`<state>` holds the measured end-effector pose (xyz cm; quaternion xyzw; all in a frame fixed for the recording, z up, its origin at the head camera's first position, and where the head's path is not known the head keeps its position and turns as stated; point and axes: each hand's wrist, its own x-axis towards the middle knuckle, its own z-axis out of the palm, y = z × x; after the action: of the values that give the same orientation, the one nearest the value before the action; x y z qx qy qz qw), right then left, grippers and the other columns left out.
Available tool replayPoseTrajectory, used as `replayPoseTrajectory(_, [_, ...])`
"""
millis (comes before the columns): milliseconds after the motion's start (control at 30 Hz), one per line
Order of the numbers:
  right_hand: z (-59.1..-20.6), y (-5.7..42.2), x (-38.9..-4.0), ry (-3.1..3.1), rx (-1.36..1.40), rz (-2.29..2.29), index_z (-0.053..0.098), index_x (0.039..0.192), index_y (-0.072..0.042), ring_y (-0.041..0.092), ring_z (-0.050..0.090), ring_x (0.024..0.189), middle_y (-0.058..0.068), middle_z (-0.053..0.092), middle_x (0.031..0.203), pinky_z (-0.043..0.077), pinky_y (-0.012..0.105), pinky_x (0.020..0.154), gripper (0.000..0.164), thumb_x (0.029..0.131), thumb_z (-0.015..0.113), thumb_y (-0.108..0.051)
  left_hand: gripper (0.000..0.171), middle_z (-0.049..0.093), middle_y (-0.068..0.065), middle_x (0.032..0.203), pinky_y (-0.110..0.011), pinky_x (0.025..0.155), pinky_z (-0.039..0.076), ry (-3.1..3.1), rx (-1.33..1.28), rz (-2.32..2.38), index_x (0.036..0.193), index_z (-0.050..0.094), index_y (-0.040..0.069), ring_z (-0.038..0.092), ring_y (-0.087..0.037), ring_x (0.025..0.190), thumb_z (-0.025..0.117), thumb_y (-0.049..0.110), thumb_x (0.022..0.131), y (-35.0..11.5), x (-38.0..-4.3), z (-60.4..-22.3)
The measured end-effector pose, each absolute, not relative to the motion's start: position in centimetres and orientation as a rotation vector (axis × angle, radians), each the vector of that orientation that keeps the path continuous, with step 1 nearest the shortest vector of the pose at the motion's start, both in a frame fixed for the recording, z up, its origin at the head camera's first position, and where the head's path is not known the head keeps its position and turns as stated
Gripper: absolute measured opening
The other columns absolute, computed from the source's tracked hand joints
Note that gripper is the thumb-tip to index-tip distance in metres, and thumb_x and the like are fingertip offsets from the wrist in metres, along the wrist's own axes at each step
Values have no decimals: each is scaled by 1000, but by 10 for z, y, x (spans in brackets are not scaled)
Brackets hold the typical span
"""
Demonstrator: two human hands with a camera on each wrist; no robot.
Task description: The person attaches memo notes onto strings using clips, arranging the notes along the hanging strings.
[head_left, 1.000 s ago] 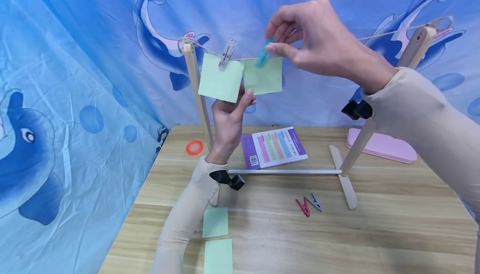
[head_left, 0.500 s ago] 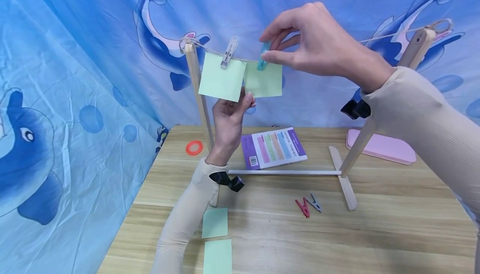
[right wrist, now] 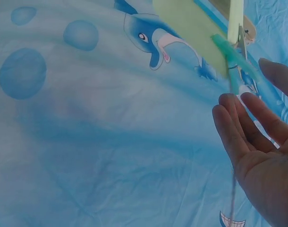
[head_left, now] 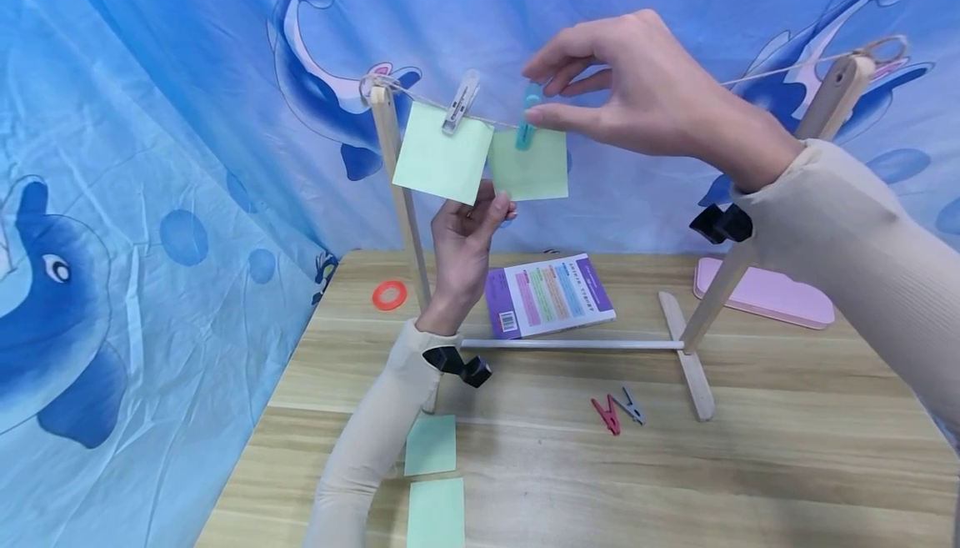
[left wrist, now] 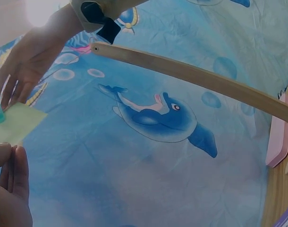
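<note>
In the head view, a pale green paper note (head_left: 529,166) hangs at the twine (head_left: 507,124) under a turquoise clothespin (head_left: 524,136). My left hand (head_left: 461,252) pinches its lower left corner between thumb and fingers, also seen in the left wrist view. Around the clothespin's upper end is my right hand (head_left: 637,85). The right wrist view shows its thumb and fingers spread to either side of the pin's handles, slightly apart from them. To the left, a clear clothespin (head_left: 460,103) holds another green note (head_left: 442,153) on the twine.
Two wooden posts (head_left: 401,173), joined by a white rod (head_left: 577,344), carry the twine. On the table lie two green notes (head_left: 430,445), a red clothespin (head_left: 607,414), a grey-blue clothespin (head_left: 632,406), a purple book (head_left: 551,296), an orange ring (head_left: 389,295) and a pink case (head_left: 765,291).
The turquoise clothespin has turned more upright and come slightly lower with the note. My right hand has moved down a little and its fingers have loosened around the pin.
</note>
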<state>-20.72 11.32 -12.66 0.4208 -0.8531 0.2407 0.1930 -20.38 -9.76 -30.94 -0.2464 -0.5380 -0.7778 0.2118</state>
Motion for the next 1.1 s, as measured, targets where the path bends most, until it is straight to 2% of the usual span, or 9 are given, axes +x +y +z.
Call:
replayPoseTrajectory(100, [-128,116,-206,-2387,1169,673,71,130,-9,20,71,116,7,72,129,56,40,106,39,96,76,-28,18,73,5,101,-26,89,62,-1507,-683,-2150,118,63,-3,73,-10,91,58,-8,101,-98,-204,-310])
replayPoseTrajectory(167, [-129,118,-206,-2378,1163,676,71,129,-10,21,71,116,6,73,128,56,40,106,39,96,77,-28,22,73,6,102,-25,89,62,-1519,-676,-2145,121,57,-16,73,-10,92,57,-8,101,-98,-204,-311])
replayPoseTrajectory(267, [-130,121,-204,-2367,1153,675,72,128,-10,20,71,115,7,73,127,56,40,105,37,96,77,-28,29,72,6,102,-25,90,62,-1531,-667,-2151,125,50,-23,72,-10,93,57,-7,101,-99,-204,-313])
replayPoseTrajectory(333, [-130,123,-203,-2364,1142,675,72,128,-10,20,71,115,7,72,127,56,40,106,37,96,77,-27,25,72,5,103,-25,90,62,-1536,-665,-2148,123,55,-18,72,-10,93,58,-6,102,-100,-205,-314])
replayPoseTrajectory(400, [-130,126,-202,-2361,1124,675,72,129,-10,19,70,115,6,72,128,56,39,106,37,97,76,-27,19,72,4,104,-26,90,62,-1534,-662,-2152,120,62,-7,71,-13,94,59,-5,101,-101,-205,-316])
replayPoseTrajectory(533, [-131,132,-198,-2341,1093,679,72,128,-10,18,69,115,6,72,129,54,28,107,36,96,76,-27,22,72,0,105,-26,90,62,-1539,-649,-2165,115,67,13,71,-14,95,61,-4,101,-103,-205,-320])
replayPoseTrajectory(733, [-138,145,-191,-2278,1095,698,73,126,-11,16,70,110,6,74,124,51,11,103,33,95,78,-21,19,75,2,102,-26,87,62,-1587,-574,-2172,112,67,13,72,-12,92,64,-1,100,-110,-201,-330])
replayPoseTrajectory(933, [-151,157,-180,-2180,1114,749,75,122,-11,10,70,108,5,75,119,51,8,100,29,93,79,-11,22,77,6,101,-26,78,61,-1622,-512,-2158,111,69,14,72,-12,88,67,-3,97,-117,-196,-340])
replayPoseTrajectory(1100, [-159,164,-171,-2116,1136,808,76,118,-8,-4,67,104,6,75,114,52,7,97,28,91,78,-2,21,75,7,100,-25,75,60,-1681,-509,-2118,111,69,12,69,-10,86,69,-3,96,-122,-193,-347])
